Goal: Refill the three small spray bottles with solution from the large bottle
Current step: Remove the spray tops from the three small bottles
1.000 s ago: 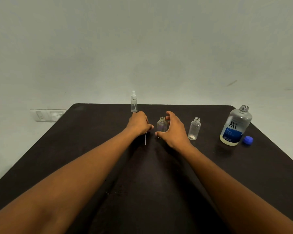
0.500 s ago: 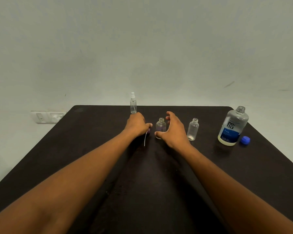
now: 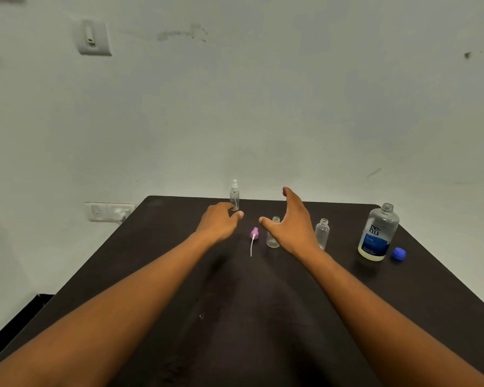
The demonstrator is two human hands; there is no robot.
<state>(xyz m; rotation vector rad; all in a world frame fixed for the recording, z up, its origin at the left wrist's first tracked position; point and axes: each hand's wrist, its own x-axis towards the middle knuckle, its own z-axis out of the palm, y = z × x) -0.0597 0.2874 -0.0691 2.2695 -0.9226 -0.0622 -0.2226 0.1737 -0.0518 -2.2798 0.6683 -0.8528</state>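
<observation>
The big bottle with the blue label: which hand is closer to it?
Right. The right hand hovers two small bottles away from the big bottle; the left hand is farther left.

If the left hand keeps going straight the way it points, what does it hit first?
Most likely the capped spray bottle standing just beyond the left hand; its fingers sit near the bottle's base, though depth is unclear.

Between my left hand (image 3: 220,223) and right hand (image 3: 291,227) lies the purple spray head (image 3: 254,233) – its tube points toward me. My right hand is hemmed by two open small bottles (image 3: 273,236) (image 3: 322,233); bare table (image 3: 235,317) nearer me.
</observation>
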